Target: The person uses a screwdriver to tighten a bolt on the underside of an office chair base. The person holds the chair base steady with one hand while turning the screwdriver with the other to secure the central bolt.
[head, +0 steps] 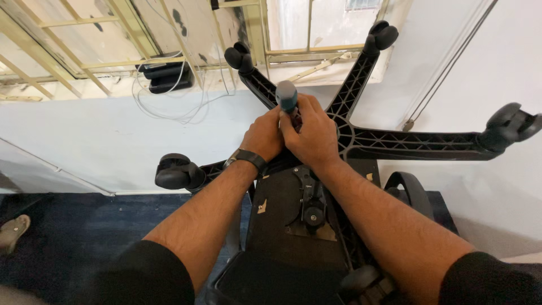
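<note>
An office chair lies upside down before me, its black star-shaped wheel base [395,140] pointing up with castors at the arm ends. My right hand [310,133] is wrapped around a tool with a blue-grey handle [287,95], held upright over the hub of the base. My left hand [263,135], with a black watch on the wrist, presses against the right hand and the tool from the left. The tool's tip is hidden behind my hands. Below them the black underside of the seat [276,212] shows a metal tilt mechanism [311,203].
A white wall and a barred window [84,45] stand behind the chair. A black device with white cables [166,76] rests on the sill. Dark blue carpet [68,226] covers the floor, and a sandalled foot [12,231] shows at the far left edge.
</note>
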